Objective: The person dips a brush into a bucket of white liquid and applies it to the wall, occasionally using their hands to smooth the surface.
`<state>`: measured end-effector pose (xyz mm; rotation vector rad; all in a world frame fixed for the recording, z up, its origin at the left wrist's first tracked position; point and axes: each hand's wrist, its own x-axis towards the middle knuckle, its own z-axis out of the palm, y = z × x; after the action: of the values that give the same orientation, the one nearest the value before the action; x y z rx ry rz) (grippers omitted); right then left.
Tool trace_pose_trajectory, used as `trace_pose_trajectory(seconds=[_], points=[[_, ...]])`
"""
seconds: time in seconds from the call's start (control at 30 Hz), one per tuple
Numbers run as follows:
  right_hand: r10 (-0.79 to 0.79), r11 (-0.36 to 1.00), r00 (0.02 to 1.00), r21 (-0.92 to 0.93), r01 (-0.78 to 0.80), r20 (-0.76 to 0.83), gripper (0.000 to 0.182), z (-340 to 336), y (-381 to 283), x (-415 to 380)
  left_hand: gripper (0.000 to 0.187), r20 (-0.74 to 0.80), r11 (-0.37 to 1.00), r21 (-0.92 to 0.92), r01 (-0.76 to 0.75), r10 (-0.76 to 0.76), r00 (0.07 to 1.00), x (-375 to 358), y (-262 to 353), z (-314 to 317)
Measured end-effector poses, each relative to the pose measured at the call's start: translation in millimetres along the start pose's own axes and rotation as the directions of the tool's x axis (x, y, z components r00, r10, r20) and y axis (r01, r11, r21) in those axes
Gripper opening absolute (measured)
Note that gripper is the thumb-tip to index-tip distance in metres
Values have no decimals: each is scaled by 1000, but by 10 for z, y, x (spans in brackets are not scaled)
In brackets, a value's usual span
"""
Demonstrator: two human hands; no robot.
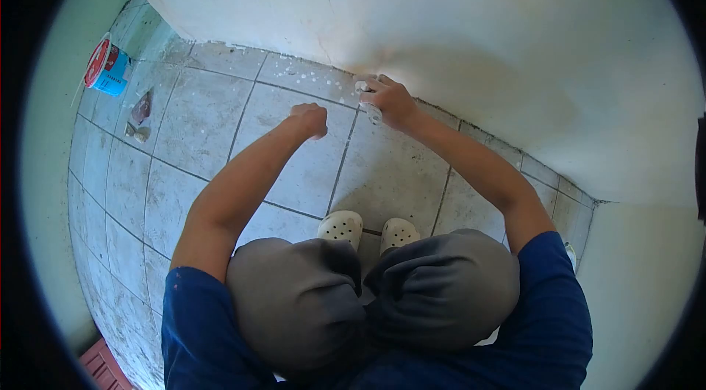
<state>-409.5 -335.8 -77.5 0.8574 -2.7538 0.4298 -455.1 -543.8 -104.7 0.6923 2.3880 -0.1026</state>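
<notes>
My right hand is at the foot of the wall, its fingers wrapped round a crumpled whitish rag. Parts of the rag stick out beyond the thumb and below the palm. The fingertips are close to the line where the wall meets the tiled floor. Left of it, my left hand hangs over a floor tile with its fingers curled into a loose fist, and nothing shows in it. White spots dot the tiles along the wall between and beyond the hands.
A blue and red bucket stands at the far left by the side wall. Near it lie a brownish scrap and a small crumpled piece. My cream clogs are on the tiles below my knees. A red slatted object is at the lower left.
</notes>
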Motion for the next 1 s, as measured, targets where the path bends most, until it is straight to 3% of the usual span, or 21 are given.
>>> trace_pose_trajectory(seconds=[0.07,0.27,0.37,0.4,0.47,0.63,0.7,0.77,0.9,1.0], points=[[-5,998,1000,-65,6,12,18,96,123,33,29,25,1000,9,-16,16,1000,-6,72,0],[49,991,950,-106,-86,-307,29,-642,92,177,35,58,997,-28,-69,70,996,12,200,-21],[95,989,985,-100,-110,-146,30,-362,-34,-43,34,80,995,-47,-86,90,993,88,224,48],[108,992,985,-56,-117,-138,29,-233,0,-108,34,95,995,-44,-95,98,991,149,225,89],[250,967,928,124,-223,-275,27,-254,14,-287,34,55,982,-29,-186,187,981,217,338,54],[492,867,714,353,-351,-498,14,-764,-12,-1306,32,-71,848,-57,-527,523,849,606,1065,127],[707,694,642,464,-550,-295,11,-1276,-152,-1675,33,-98,701,0,-714,710,697,805,1549,231],[847,509,460,658,-555,-267,10,-1601,-244,-2069,31,13,611,22,-791,791,611,746,2155,134],[931,286,27,679,-676,-365,16,-2221,-666,-2716,23,41,371,-108,-922,928,369,432,2922,16],[917,222,-171,817,-532,-361,22,-2485,-938,-3509,22,99,258,-123,-958,964,247,234,3262,-85]])
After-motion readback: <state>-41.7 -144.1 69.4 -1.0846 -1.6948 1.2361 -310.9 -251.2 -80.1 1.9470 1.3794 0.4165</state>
